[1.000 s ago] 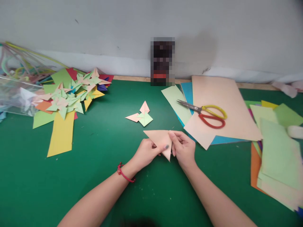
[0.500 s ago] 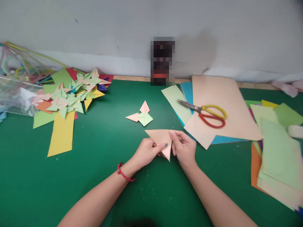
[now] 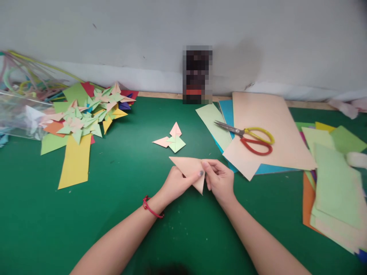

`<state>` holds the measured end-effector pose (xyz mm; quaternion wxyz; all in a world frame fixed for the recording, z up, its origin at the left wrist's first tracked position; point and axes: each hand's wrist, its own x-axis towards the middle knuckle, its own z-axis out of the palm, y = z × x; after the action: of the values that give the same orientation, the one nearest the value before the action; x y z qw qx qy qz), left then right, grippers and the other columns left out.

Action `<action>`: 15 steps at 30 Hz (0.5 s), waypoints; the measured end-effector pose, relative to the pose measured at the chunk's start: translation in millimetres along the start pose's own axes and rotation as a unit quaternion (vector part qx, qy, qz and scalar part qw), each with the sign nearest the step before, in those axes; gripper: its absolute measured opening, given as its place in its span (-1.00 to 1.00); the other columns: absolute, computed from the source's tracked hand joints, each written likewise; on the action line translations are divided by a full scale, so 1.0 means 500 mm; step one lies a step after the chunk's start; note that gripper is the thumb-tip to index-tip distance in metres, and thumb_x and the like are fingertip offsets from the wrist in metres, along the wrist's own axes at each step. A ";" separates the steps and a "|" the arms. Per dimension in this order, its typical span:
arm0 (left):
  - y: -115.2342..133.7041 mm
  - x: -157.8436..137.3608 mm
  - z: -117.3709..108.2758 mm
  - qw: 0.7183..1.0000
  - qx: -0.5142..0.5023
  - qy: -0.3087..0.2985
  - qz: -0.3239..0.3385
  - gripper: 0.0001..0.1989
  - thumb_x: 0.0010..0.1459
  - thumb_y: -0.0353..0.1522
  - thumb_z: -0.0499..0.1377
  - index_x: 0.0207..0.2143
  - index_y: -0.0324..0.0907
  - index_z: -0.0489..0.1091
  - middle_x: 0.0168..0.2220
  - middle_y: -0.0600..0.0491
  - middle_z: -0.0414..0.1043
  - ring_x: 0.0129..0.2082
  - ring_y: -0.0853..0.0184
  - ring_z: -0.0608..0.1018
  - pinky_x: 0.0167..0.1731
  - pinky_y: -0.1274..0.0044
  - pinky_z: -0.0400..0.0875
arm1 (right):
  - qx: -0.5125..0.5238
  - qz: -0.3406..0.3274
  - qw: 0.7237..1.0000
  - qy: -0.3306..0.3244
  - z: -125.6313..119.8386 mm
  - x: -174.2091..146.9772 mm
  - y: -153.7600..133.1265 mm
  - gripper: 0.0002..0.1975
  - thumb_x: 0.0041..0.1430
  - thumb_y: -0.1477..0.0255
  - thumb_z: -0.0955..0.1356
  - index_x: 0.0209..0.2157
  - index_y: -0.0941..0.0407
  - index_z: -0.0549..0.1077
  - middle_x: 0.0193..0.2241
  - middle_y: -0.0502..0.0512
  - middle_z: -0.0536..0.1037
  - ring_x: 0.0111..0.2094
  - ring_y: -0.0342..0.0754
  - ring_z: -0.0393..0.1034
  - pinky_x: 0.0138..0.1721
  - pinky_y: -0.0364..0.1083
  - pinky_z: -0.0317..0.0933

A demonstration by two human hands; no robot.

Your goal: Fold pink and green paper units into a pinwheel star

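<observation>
Between my two hands is a peach sheet of paper (image 3: 187, 165) folded into a triangle, one point toward the left and one toward me. My left hand (image 3: 177, 183) grips it from below, the thumb lying across its face and the other fingers mostly hidden behind. At the right edge, my right hand (image 3: 220, 179) pinches the paper between thumb and curled fingers. Just beyond the hands, a small folded paper piece (image 3: 175, 143) in green with two peach points lies flat on the green table (image 3: 120, 229).
Scissors (image 3: 243, 132) with yellow and red handles rest on large peach sheets (image 3: 275, 114) at the right. Green paper sheets (image 3: 338, 187) are stacked farther right. Folded paper stars (image 3: 83, 118) pile up at the left, beside a yellow strip (image 3: 75, 164) and a clear plastic bag (image 3: 20, 118).
The folded peach paper has shifted slightly left, and my right hand has moved left with it. My left thumb now reaches closer to the paper's right edge.
</observation>
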<state>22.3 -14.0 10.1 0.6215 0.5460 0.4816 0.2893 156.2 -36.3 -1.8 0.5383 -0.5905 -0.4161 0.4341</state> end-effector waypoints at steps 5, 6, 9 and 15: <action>0.000 -0.005 0.007 0.997 -0.064 0.039 0.004 -0.73 0.02 -0.31 0.20 -0.25 -0.30 0.44 -0.23 -0.08 0.53 -0.23 0.24 0.54 -0.21 0.51 0.41 | -0.021 -0.015 1.000 -0.001 0.005 -0.011 -0.002 -0.87 0.08 0.37 0.34 -0.40 0.13 0.49 -0.82 -0.18 0.29 -0.85 -0.31 0.06 -0.82 -0.28 -0.06; -0.001 -0.005 0.007 0.997 -0.067 0.037 0.008 -0.73 0.03 -0.31 0.19 -0.24 -0.30 0.45 -0.23 -0.08 0.53 -0.22 0.24 0.54 -0.20 0.50 0.41 | -0.019 -0.012 1.000 0.001 0.006 -0.012 -0.002 -0.87 0.08 0.37 0.35 -0.40 0.13 0.49 -0.81 -0.17 0.30 -0.85 -0.31 0.06 -0.82 -0.28 -0.05; -0.003 -0.005 0.005 0.998 -0.058 0.018 0.012 -0.72 0.06 -0.29 0.16 -0.23 -0.30 0.45 -0.22 -0.08 0.53 -0.21 0.23 0.54 -0.21 0.49 0.42 | -0.002 0.009 1.000 0.012 0.005 -0.010 -0.003 -0.85 0.07 0.34 0.35 -0.40 0.13 0.48 -0.76 -0.14 0.37 -0.85 -0.32 0.06 -0.81 -0.27 0.03; -0.007 0.002 -0.004 1.000 -0.006 -0.022 -0.005 -0.71 0.08 -0.28 0.14 -0.22 -0.31 0.44 -0.22 -0.08 0.53 -0.24 0.22 0.54 -0.21 0.47 0.40 | 0.020 0.033 0.999 0.033 0.003 -0.001 -0.003 -0.83 0.05 0.31 0.36 -0.40 0.14 0.48 -0.76 -0.13 0.39 -0.86 -0.30 0.05 -0.83 -0.25 0.03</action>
<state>20.2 -12.9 6.7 0.6372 0.5457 0.4686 0.2768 154.6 -36.2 -0.4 0.5486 -0.6070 -0.3698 0.4403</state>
